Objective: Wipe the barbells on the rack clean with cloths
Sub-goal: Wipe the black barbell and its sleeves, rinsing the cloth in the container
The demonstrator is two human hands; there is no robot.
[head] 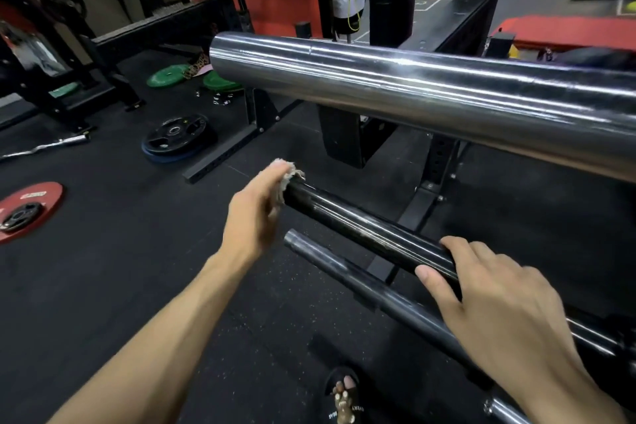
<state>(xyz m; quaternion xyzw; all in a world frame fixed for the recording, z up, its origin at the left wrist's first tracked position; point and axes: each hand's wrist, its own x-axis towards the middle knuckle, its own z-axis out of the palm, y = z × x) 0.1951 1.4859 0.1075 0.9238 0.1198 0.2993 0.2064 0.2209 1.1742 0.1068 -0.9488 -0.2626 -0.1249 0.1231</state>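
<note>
Two hands work the black barbell sleeve [371,234] from my seat: my right hand [499,306] lies nearest, fingers curled over its upper side, while my left hand [256,213] presses a pale cloth [290,175] against its free end, fingers closed on the cloth. Just beside and below it runs a thinner grey bar [344,274]. Beyond, a chrome barbell sleeve [430,93] crosses higher on the black rack [430,189], with weight plates [177,138] on the floor behind.
</note>
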